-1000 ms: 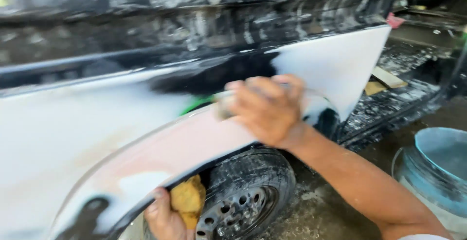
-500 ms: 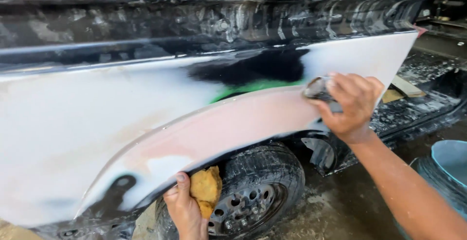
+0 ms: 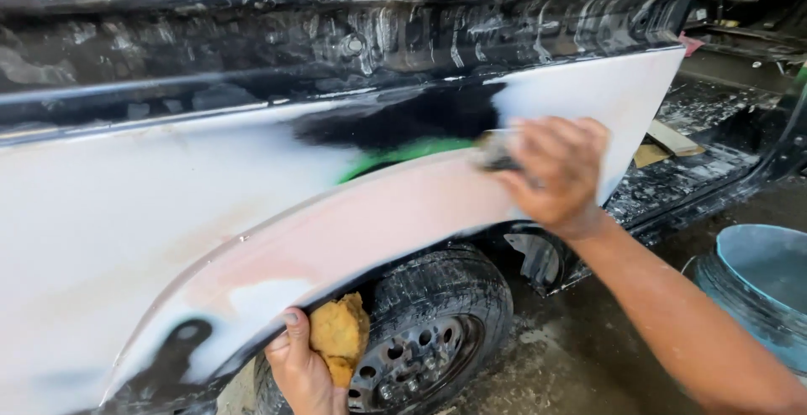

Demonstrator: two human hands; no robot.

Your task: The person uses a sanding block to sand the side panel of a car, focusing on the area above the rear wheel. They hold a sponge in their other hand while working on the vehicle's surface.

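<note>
Two hands work one car fender: the right hand presses a dark sanding block in its grip against it; the left hand clenches one yellow sponge below, beside one wheel. One blue bucket stands right of the grip.

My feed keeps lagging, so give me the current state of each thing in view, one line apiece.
Right hand: pressing a dark sanding pad against the panel.
Left hand: gripping a yellow sponge at the wheel arch.
Car panel: wet, primed white and pink, black and green patches showing.
Tyre: mounted, wet and dirty.
Blue bucket: upright on the floor, contents unclear.
</note>
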